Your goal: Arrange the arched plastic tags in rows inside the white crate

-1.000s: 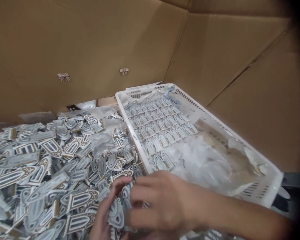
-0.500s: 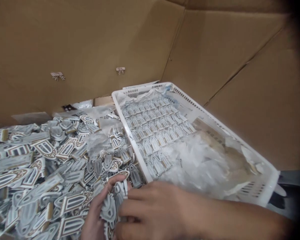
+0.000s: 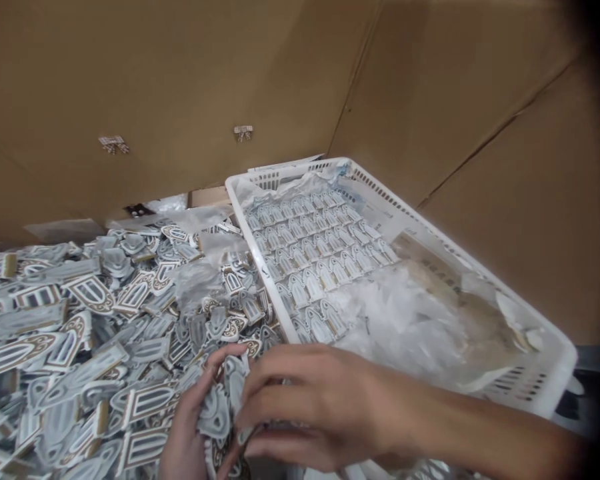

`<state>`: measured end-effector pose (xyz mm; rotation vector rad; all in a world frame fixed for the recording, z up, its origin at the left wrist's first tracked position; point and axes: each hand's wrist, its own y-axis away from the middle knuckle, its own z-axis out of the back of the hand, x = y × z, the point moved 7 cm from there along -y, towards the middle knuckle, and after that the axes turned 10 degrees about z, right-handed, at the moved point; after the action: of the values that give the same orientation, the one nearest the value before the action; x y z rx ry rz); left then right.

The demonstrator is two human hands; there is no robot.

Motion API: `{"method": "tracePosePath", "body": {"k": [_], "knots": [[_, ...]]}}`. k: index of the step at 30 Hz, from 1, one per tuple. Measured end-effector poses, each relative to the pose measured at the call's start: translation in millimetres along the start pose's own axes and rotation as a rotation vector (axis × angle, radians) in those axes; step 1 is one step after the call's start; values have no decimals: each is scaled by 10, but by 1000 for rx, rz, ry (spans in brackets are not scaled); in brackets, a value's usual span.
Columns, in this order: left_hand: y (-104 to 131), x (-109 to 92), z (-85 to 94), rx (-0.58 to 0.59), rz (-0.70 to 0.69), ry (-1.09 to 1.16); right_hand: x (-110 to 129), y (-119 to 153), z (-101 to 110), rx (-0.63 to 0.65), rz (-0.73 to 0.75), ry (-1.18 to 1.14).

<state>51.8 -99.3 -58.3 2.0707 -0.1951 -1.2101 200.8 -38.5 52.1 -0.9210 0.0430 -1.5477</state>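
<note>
At the bottom of the view my left hand (image 3: 195, 413) is curled round several small grey-and-white arched window-shaped pieces (image 3: 215, 415), some with brown scrollwork. My right hand (image 3: 310, 407) reaches across from the right, its fingers bent and closed in against those pieces. Whatever lies between its fingertips is mostly hidden. Under and left of my left hand spreads a big pile of the same arched pieces (image 3: 87, 293), lying in all directions. Beyond my right hand, a white plastic basket (image 3: 259, 257) holds rows of arched pieces (image 3: 305, 250) set side by side.
Clear plastic film (image 3: 405, 317) and brown cardboard (image 3: 425, 263) lie in the basket's near right part. Tall cardboard walls (image 3: 180, 73) close off the back and right. Two small checked bows (image 3: 243, 133) are on the back wall. Plastic scraps (image 3: 197, 283) lie on the pile.
My right hand has shifted slightly, its fingers and thumb spreading a little at the pieces in my left hand. The basket appears a bit further right as the view moves.
</note>
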Motion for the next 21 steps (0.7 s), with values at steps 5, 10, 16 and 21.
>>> {"method": "tracePosePath", "body": {"k": [5,10,16,21], "knots": [[168,-84,-161,-179,230,-86,-178,54,-5,-46,-208,-197],[57,-25,-30,-199,318,-58,-229,68,200,-145,-418,-301],[-118,-35,30,-1,223,-165,-530,359,863,-169,-745,-235],[-99,-27,-17,70,241,-111,-831,896,1491,-79,-985,10]]}}
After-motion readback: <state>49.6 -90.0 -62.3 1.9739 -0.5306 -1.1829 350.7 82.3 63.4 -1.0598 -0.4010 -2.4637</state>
